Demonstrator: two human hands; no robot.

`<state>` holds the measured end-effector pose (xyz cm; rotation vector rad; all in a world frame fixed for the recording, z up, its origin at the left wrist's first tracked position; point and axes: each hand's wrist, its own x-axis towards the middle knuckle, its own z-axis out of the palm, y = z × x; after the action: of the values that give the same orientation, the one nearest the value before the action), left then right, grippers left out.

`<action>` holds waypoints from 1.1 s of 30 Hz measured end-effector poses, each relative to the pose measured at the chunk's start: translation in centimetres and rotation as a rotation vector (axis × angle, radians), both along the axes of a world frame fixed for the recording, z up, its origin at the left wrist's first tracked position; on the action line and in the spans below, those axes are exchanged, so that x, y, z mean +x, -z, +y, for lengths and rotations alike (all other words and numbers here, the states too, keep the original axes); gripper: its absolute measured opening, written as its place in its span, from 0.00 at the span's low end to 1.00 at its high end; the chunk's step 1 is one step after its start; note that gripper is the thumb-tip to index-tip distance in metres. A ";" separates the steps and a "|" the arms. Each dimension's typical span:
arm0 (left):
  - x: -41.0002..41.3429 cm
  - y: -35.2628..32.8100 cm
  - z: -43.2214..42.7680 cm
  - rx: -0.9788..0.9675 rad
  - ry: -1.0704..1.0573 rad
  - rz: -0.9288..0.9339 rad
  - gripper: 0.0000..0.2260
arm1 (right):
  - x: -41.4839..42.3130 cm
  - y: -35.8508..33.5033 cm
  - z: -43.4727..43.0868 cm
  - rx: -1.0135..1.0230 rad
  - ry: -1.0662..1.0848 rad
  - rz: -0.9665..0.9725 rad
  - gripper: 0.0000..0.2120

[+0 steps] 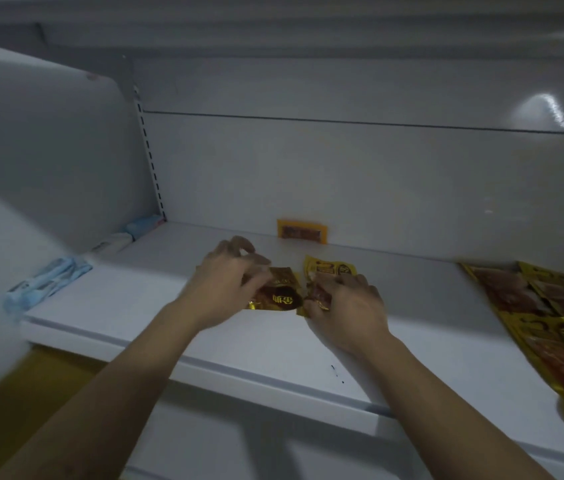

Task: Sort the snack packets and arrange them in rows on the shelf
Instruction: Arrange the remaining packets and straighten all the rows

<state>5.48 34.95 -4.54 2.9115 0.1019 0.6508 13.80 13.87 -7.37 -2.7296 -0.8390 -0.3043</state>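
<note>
Two small snack packets lie side by side on the white shelf. My left hand holds the left one, a gold and brown packet, with fingers curled over its left edge. The yellow packet to its right is held at the near end by my right hand, whose curled fingers cover its lower half. A third small yellow packet stands upright against the back wall, just behind both hands.
Several larger yellow snack packets lie overlapped at the shelf's right end, reaching its front edge. Blue and white packets sit along the left side by the slotted upright. A white panel rises on the left.
</note>
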 end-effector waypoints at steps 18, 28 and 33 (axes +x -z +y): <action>3.6 -1.5 -1.8 -0.340 -0.199 0.525 0.24 | 1.4 -1.4 -2.9 -0.056 0.074 0.186 0.19; 6.6 -0.3 -10.6 -1.148 -0.060 0.194 0.05 | 3.0 -3.1 -9.1 0.080 0.202 0.182 0.18; 8.9 -0.9 -15.4 -1.349 0.036 0.204 0.04 | 3.6 -5.4 -15.4 0.219 0.282 0.083 0.22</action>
<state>14.40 19.57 -3.66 1.6400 0.3458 0.1232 17.37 -1.54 -1.94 -2.6281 -0.3729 -0.3159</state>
